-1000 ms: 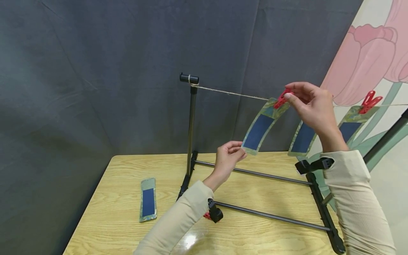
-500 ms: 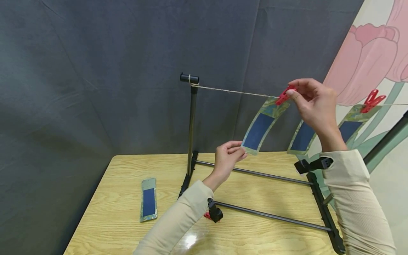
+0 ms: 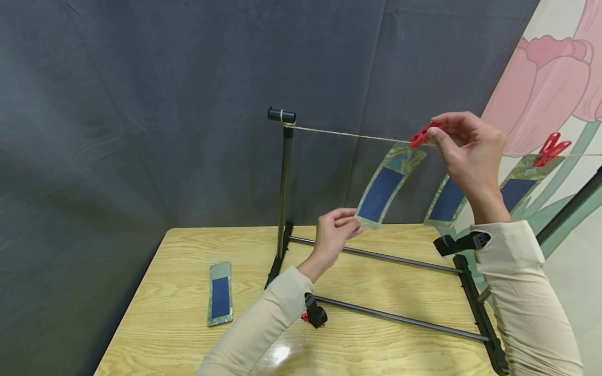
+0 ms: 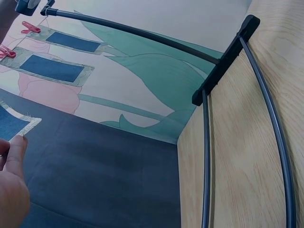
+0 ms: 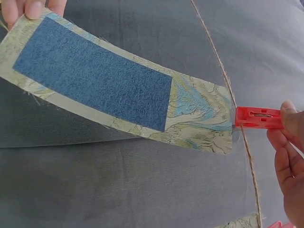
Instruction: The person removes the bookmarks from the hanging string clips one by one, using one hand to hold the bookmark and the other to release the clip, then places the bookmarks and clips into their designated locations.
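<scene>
Left hand [image 3: 331,232] is pinching the low corner of a blue-panelled strip [image 3: 384,190], grip narrowed to thumb and fingertips. Strip is slanting up to the right, bowing slightly, its marbled upper end reaching the string [image 3: 345,133]. Right hand [image 3: 472,154] is pinching a red clothespin [image 3: 420,136], grip drawn in to the clothespin's width. Right wrist view: clothespin is meeting the string, mouth end right at the strip's top edge; whether it is biting the strip, cannot tell. Farther right, a second strip [image 3: 447,202] is hanging partly behind the right hand, and a third strip [image 3: 517,191] is hanging under a red peg [image 3: 551,150]. Left wrist view is showing both pegged. A fourth strip [image 3: 220,296] is lying on the wooden surface [image 3: 164,282], left of the black stand [image 3: 284,193] carrying the string. Something red [image 3: 304,317] is peeking out beside the left wrist's camera [image 3: 318,316], mostly hidden. Dark curtain [image 3: 164,104] is hanging behind; pink tulips [image 3: 550,83] are covering the wall at right.
</scene>
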`<state>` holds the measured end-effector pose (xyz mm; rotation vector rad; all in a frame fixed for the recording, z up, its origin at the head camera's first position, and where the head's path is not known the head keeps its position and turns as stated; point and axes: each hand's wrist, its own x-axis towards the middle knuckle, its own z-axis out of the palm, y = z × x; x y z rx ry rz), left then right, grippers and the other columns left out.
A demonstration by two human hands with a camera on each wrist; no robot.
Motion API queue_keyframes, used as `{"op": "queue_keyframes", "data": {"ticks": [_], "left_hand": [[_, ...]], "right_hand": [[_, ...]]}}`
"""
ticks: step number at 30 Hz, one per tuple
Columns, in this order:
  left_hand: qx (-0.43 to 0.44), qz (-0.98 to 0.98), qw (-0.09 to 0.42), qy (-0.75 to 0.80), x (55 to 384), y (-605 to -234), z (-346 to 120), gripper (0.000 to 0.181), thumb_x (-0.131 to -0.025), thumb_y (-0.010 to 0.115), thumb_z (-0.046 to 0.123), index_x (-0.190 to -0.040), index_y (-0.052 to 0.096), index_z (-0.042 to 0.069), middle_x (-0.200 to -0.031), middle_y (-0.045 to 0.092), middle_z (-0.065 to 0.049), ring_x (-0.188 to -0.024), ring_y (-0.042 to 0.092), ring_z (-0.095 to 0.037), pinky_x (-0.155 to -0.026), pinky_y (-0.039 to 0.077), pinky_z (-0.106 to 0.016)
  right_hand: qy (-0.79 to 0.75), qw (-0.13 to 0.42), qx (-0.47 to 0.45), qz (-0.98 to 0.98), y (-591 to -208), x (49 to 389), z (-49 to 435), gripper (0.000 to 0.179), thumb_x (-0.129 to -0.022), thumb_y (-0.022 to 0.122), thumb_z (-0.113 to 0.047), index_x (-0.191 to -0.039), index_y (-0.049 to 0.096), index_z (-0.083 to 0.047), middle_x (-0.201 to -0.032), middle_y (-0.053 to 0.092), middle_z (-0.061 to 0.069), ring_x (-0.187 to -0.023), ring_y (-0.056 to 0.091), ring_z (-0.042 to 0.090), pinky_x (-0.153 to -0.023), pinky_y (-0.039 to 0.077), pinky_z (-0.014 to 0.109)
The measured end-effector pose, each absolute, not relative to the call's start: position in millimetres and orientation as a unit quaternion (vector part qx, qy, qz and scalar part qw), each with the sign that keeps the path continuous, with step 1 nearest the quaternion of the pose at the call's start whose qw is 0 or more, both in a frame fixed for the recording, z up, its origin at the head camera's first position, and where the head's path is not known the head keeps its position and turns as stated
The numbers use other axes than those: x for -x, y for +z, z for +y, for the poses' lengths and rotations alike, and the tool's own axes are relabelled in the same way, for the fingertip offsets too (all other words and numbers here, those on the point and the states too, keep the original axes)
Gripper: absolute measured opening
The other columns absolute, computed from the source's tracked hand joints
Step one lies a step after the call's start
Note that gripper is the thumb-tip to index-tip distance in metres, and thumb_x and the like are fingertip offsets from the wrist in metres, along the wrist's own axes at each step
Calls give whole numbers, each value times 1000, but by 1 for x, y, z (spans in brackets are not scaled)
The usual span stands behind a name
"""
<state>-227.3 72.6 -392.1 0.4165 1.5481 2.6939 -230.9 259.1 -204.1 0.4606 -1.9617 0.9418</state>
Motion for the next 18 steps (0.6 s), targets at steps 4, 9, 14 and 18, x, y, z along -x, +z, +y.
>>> {"op": "queue_keyframes", "data": {"ticks": [4,9,14,18], "left_hand": [[-127,496,13,859,228,-393,70,24,-85,64,-13,-108,68,-6,-92,71,-19,-84,69,-34,-75,58,-32],[-121,500,21,857,226,-395,65,25,-84,65,-13,-108,68,-6,-91,71,-19,-74,69,-19,-74,58,-32],[-115,502,23,857,225,-397,59,26,-84,64,-12,-109,68,-5,-88,70,-18,-71,69,-16,-74,59,-31],[-105,501,25,859,224,-398,55,26,-83,64,-13,-108,68,-5,-87,70,-17,-69,68,-15,-73,59,-31]], "right_hand": [[384,451,-181,-785,-200,221,250,18,-87,72,-5,-103,73,3,-94,72,6,-81,63,0,-82,51,15],[375,472,-204,-771,-199,216,248,19,-88,71,-4,-105,71,6,-95,71,12,-82,64,1,-83,52,17],[385,486,-204,-757,-202,221,251,20,-86,73,-2,-105,72,5,-95,71,12,-82,65,2,-82,52,18],[412,485,-195,-747,-204,224,253,21,-84,75,-1,-104,73,2,-95,72,9,-82,66,5,-82,53,18]]}}
